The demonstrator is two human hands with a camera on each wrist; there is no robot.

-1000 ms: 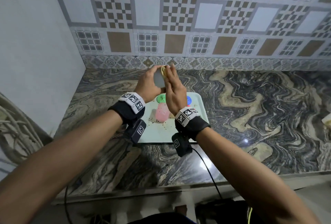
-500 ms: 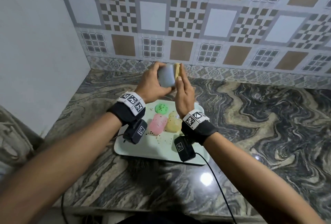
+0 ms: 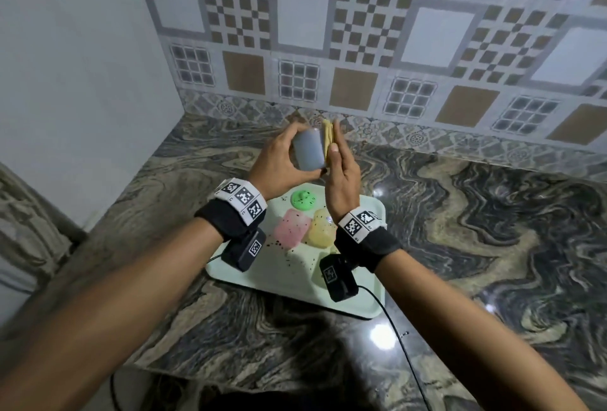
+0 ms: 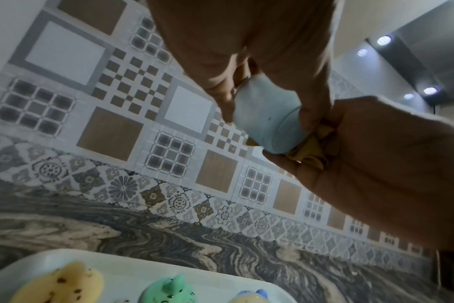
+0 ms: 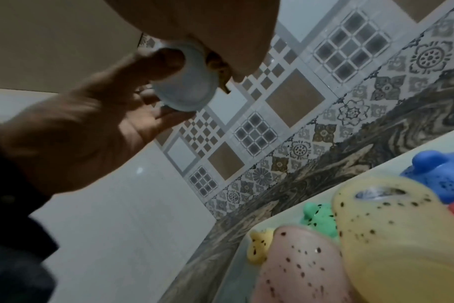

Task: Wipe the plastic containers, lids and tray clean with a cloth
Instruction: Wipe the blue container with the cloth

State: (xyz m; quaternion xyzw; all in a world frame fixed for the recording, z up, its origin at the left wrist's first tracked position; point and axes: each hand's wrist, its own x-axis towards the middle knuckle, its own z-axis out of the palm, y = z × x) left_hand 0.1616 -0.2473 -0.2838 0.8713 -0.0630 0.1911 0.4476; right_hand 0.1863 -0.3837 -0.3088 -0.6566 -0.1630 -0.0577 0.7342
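My left hand (image 3: 279, 161) has its grip curled round the small pale blue plastic container (image 3: 308, 151), thumb on one side and fingers on the other, holding it up in the air above the far end of the pale green plastic tray (image 3: 295, 274). My right hand (image 3: 341, 177) stands almost flat against the container's end, fingers straight, pressing the folded yellow cloth (image 3: 328, 141) onto it; the cloth is trapped between palm and container, with nothing curled round it. That is my first worry: if I ease the pressure while rubbing, I judge the cloth could slide out and drop onto the speckled things below. The second is the container itself. It looks smooth and light, and my left grip only spans its sides, so a hard twist from the right palm could spin it or pop it out towards the patterned tile wall (image 3: 361, 49). Under my wrists the pink speckled plastic container (image 3: 291, 229), the yellow speckled plastic container (image 3: 323, 228) and the green speckled lid (image 3: 303, 200) are lying on the tray, all dotted with dark specks, as is the tray floor; a falling container would knock into them or pick up dirt again. The marbled stone tabletop (image 3: 492, 230) looks glossy, so anything dropped there may skid. I cannot tell whether the hidden face is clean yet.
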